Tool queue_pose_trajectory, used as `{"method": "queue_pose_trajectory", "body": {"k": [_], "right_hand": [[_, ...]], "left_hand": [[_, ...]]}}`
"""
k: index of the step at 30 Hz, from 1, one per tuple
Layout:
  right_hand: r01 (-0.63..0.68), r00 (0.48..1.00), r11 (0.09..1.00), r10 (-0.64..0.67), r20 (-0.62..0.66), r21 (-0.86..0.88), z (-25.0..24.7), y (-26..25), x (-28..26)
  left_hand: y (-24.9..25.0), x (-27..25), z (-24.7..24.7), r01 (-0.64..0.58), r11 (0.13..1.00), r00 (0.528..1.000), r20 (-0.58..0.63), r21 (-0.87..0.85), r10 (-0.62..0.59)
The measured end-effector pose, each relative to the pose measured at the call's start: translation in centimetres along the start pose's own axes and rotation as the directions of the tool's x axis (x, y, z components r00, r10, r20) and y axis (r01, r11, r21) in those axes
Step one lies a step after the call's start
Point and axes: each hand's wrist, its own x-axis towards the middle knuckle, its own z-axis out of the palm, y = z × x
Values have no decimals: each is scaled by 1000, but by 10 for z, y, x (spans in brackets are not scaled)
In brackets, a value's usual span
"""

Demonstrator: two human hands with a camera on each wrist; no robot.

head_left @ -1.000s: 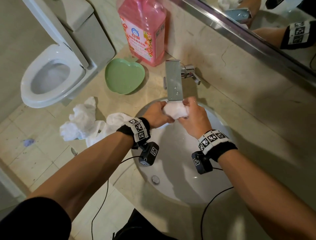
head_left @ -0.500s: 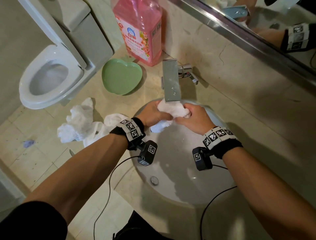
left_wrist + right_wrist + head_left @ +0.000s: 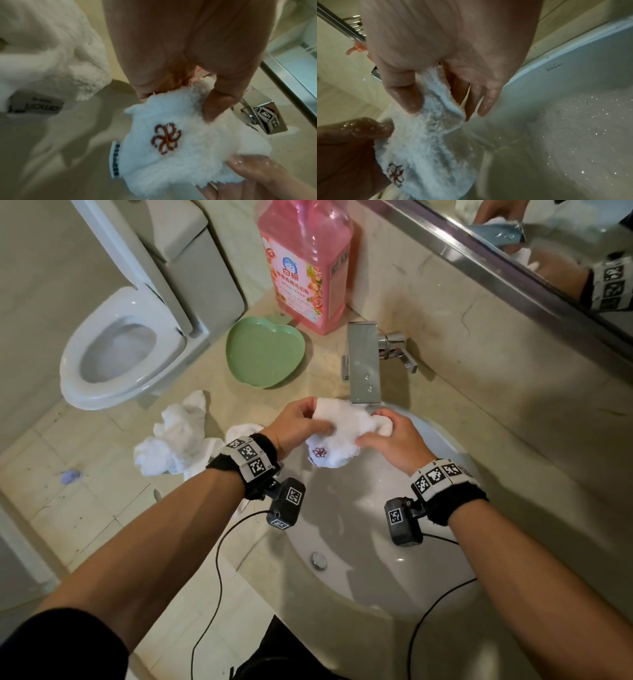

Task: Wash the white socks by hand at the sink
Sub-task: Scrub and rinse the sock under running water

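Observation:
A wet white fluffy sock (image 3: pixel 337 436) (image 3: pixel 180 146) (image 3: pixel 433 142) with a dark red flower emblem is held over the sink basin (image 3: pixel 363 542), just under the chrome faucet spout (image 3: pixel 363 362). My left hand (image 3: pixel 301 426) (image 3: pixel 171 75) pinches its left side between thumb and fingers. My right hand (image 3: pixel 390 436) (image 3: pixel 440 92) pinches its right end, thumb on top. The sock is spread between the two hands, with the emblem end hanging down.
More white socks (image 3: pixel 178 440) (image 3: pixel 48 56) lie heaped on the counter left of the basin. A green heart-shaped dish (image 3: pixel 263 356) and a pink detergent bottle (image 3: pixel 306 265) stand behind them. A toilet (image 3: pixel 123 350) is at far left, a mirror (image 3: pixel 548 244) at upper right.
The sock was bunched tightly between both hands under the spout. Now the hands have drawn apart and the sock is spread out, its red emblem showing.

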Motion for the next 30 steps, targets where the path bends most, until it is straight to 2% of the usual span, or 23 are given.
{"method": "queue_pose_trajectory", "body": {"k": [2,5,10,14,16,18,22,27,30], "right_hand": [[-11,1000,1000,11,-15,28,3,0,2],[-26,999,998,28,-25,50,4,3,3],[-46,996,999,45,-79,-12,0,7,5],[-107,989,993,102,-107,-43,-3,6,5],[-133,990,991,132,-58,-25,-6,7,3],[-138,990,987,137,-15,-78,-9,8,-2],[-54,999,983,54,-5,-176,-15,8,-9],[81,990,982,-100,-101,-173,-22,11,-7],[155,970,971,-185,-156,-183,-23,9,-6]], "left_hand": [[-1,2,-3,4,1000,1000,-2,-5,-4],[-3,6,-6,-29,999,997,-68,34,31],[-13,13,-9,-80,989,989,-112,127,95],[-16,12,-4,-78,993,996,-40,89,82],[-15,12,-2,-82,994,997,15,78,81],[-14,14,-2,-65,995,998,13,70,64],[-16,17,2,-36,999,999,-12,36,36],[-21,22,12,-30,1000,995,-93,8,31],[-20,23,14,-48,999,995,-91,-6,47]]}}
